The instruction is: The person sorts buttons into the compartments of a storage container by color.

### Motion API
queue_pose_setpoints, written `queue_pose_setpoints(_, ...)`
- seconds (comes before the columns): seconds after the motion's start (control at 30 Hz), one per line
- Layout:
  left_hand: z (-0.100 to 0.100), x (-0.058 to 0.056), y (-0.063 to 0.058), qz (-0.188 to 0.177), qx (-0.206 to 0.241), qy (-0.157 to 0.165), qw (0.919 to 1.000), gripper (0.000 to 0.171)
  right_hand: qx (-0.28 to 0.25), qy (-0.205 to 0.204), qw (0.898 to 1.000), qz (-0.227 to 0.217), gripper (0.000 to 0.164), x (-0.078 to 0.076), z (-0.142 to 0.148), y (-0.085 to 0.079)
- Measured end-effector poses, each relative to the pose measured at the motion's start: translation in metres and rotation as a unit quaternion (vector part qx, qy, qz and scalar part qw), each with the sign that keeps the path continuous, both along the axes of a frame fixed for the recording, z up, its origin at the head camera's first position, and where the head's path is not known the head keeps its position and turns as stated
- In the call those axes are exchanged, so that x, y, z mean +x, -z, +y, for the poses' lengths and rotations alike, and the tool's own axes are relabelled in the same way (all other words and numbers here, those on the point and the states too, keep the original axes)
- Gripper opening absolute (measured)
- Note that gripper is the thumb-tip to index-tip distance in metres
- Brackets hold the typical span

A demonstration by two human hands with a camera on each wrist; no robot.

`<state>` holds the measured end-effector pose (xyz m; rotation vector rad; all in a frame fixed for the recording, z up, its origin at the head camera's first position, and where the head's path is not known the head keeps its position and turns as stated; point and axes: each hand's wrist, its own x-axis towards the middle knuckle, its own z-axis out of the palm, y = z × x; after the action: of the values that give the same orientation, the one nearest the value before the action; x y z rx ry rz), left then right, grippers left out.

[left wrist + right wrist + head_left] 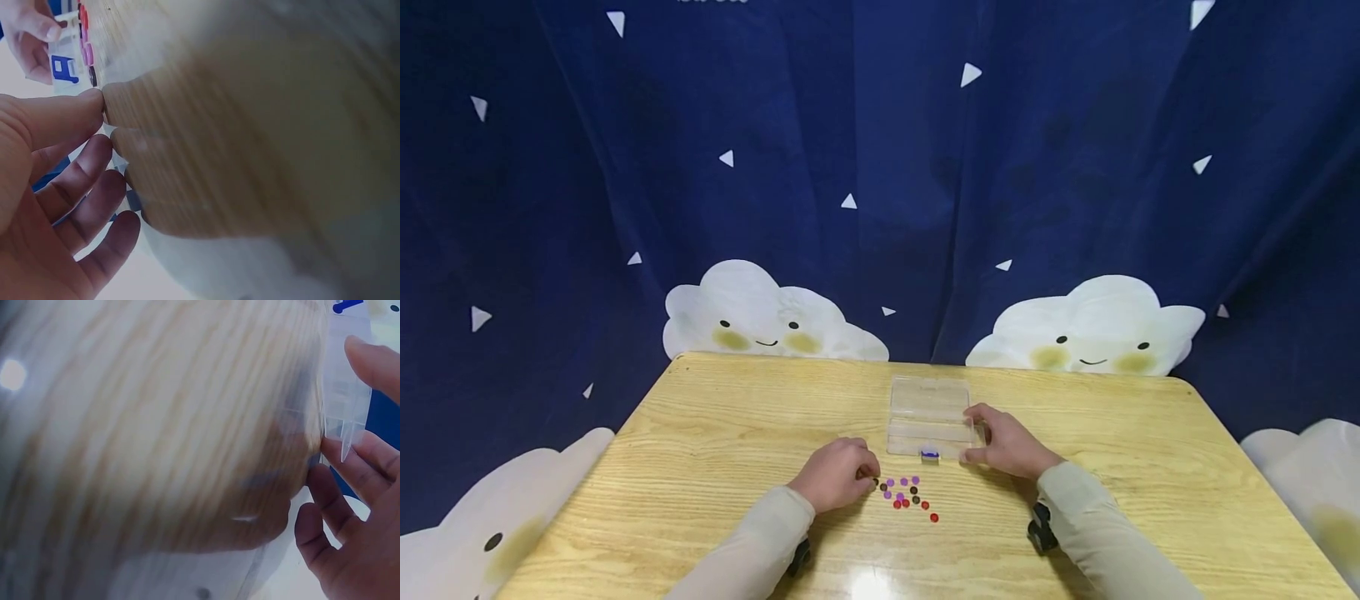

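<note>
A clear plastic box (pixel 929 430) lies with its lid (pixel 930 395) folded back and a blue latch (pixel 929 454) at its front. My right hand (pixel 1009 443) holds the box's right end, thumb at the front corner and fingers farther back; the right wrist view shows this hand (pixel 356 506) against the clear wall (pixel 344 394). Small purple beads (pixel 904 482), red beads (pixel 925 505) and black beads (pixel 913 491) lie loose before the box. My left hand (pixel 838 473) pinches at a black bead (pixel 875 482) on the table, left of the group; its fingertips largely hide it.
The wooden table (pixel 760 400) reaches back to a dark blue curtain (pixel 895 167) with white clouds. A dark device (pixel 1041 529) is strapped under the right wrist, and another (pixel 800 557) under the left. One red bead (pixel 934 517) lies nearest the front.
</note>
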<state>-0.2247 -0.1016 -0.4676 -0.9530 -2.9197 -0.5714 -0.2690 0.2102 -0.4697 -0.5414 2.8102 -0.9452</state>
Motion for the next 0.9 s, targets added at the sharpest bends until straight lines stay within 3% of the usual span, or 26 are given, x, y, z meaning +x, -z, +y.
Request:
queue_pose_setpoints(0.53, 0.0032, -0.0016, 0.0005, -0.023, 0.001, -0.023, 0.9995, 0.004, 0.005, 0.011, 1.000, -0.006, 0.067, 0.0030, -0.0038, -0.0055)
queue_pose_setpoints(0.9, 0.0045, -0.0010, -0.0009, -0.045, 0.013, -0.041, 0.9980, 0.018, 0.008, 0.008, 1.000, 0.002, 0.067, 0.0008, -0.0032, -0.0018)
